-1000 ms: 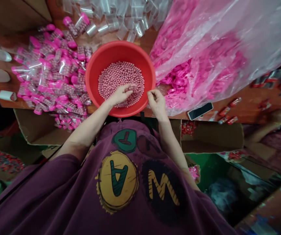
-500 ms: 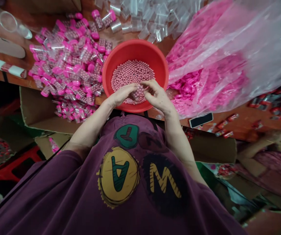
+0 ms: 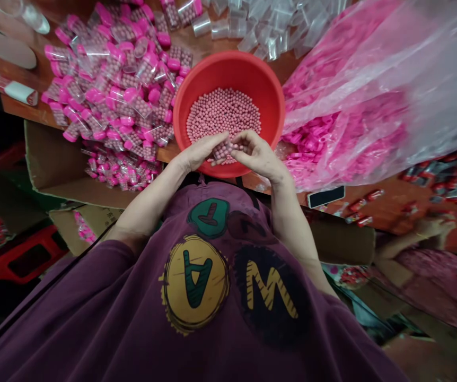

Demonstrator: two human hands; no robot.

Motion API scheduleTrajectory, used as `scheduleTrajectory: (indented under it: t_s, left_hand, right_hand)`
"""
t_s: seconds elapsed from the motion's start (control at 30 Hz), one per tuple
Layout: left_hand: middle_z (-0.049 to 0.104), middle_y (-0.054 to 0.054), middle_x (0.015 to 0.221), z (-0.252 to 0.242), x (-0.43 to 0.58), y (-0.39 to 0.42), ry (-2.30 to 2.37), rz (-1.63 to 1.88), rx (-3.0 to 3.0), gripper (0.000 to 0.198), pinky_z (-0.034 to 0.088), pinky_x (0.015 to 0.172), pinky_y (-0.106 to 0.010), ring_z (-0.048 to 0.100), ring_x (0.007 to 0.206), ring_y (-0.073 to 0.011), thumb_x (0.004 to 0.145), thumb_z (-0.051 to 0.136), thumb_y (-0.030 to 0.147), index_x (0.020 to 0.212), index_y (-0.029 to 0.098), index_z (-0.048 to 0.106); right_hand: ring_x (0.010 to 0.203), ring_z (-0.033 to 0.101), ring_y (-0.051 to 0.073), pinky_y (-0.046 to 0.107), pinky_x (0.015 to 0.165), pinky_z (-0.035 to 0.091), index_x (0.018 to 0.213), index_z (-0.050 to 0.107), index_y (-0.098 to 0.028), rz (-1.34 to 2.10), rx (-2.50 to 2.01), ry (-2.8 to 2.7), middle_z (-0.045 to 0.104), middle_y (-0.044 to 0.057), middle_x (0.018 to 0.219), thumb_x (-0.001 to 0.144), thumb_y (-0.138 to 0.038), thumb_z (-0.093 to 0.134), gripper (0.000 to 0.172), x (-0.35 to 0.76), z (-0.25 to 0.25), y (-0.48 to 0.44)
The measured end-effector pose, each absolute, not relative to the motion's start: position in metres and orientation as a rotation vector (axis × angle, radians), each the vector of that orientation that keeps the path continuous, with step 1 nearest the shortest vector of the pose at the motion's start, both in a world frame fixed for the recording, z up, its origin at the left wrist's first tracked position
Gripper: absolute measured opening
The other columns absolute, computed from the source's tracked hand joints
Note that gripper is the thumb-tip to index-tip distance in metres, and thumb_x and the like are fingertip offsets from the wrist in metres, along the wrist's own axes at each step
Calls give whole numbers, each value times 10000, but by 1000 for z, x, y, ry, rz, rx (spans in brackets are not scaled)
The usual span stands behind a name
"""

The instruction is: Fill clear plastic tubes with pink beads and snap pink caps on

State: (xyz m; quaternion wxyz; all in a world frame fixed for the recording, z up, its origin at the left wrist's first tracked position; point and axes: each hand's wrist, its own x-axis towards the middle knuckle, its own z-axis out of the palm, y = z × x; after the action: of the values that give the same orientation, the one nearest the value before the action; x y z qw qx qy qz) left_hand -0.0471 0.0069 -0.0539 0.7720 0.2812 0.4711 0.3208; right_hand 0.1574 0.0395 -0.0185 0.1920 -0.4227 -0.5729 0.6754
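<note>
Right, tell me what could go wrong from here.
Spill: no lid can be made out on the small container of pink beads in the left hand, so a slip while the right hand works close by might scatter beads, perhaps past the red bowl's near rim.

Knock: the phone lies at the front edge of the table, near the right forearm; an elbow swing could push it off.

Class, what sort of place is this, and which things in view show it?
Probably a packing workshop: a large heap of bead-filled, pink-capped jars, a red bowl of loose pink beads, and another person at the right.
</note>
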Motion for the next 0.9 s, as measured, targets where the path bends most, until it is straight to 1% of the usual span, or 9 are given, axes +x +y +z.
scheduleTrajectory:
  t_s: [0.13,0.23,0.37,0.5,0.63,0.7,0.73,0.8,0.9]
  left_hand:
    - [584,-31,615,-53,-45,10,1023,661,606,662,574,610,-320,676,622,-192,1044,557,813,840,202,709]
    - [620,-37,647,-56,-42,11,1051,650,606,654,568,613,-309,689,644,-190,1041,564,809,842,203,709]
    - [676,-63,714,-62,-35,14,1028,605,601,692,571,629,-311,704,685,-194,1027,541,849,859,199,710]
    - [677,-84,763,-66,-26,18,979,598,568,697,598,661,-357,726,741,-219,1040,498,851,901,204,714]
    - [670,-96,785,-68,-18,25,985,562,566,665,661,756,-413,795,909,-288,1081,466,800,993,193,724]
    - [665,-101,797,-69,-15,29,995,546,554,680,658,761,-416,793,925,-297,1091,439,796,1020,182,722]
    - [662,-103,800,-69,-14,31,999,539,549,686,643,744,-406,783,901,-288,1091,436,798,1016,178,721]
    - [652,-97,790,-68,-13,33,1001,533,553,675,588,674,-364,736,789,-241,1081,461,797,976,179,711]
    - [634,-62,736,-63,-12,35,982,527,575,600,441,536,-284,581,579,-144,1073,526,742,881,192,674]
  right_hand:
    - [933,666,193,399,917,655,991,599,-285,1913,-1202,-1559,675,3,974,874,-619,875,449,161,-27,37]
    - [999,710,210,427,974,662,1062,662,-282,1903,-1191,-1520,746,25,1050,899,-664,839,452,165,-34,35]
    - [1156,740,245,499,1117,632,1193,768,-271,1739,-1231,-1641,805,60,1216,984,-575,749,369,173,-34,32]
    - [1267,736,262,531,1185,604,1284,800,-282,1580,-1359,-1745,818,61,1299,1071,-483,612,348,180,-29,31]
    - [1246,750,259,522,1184,611,1327,785,-279,1466,-1432,-1739,821,59,1325,1085,-464,592,360,185,-36,31]
    - [1199,761,255,520,1150,631,1360,763,-275,1430,-1468,-1714,822,61,1302,1098,-457,568,374,190,-47,32]
    - [1177,765,255,521,1130,641,1377,749,-275,1411,-1494,-1699,822,62,1285,1109,-451,543,382,192,-54,32]
    - [1175,765,259,527,1120,646,1393,730,-273,1360,-1544,-1691,819,71,1277,1120,-436,504,389,196,-67,32]
    - [1250,746,276,536,1177,616,1346,739,-261,1272,-1562,-1793,804,99,1329,1106,-416,512,365,195,-80,25]
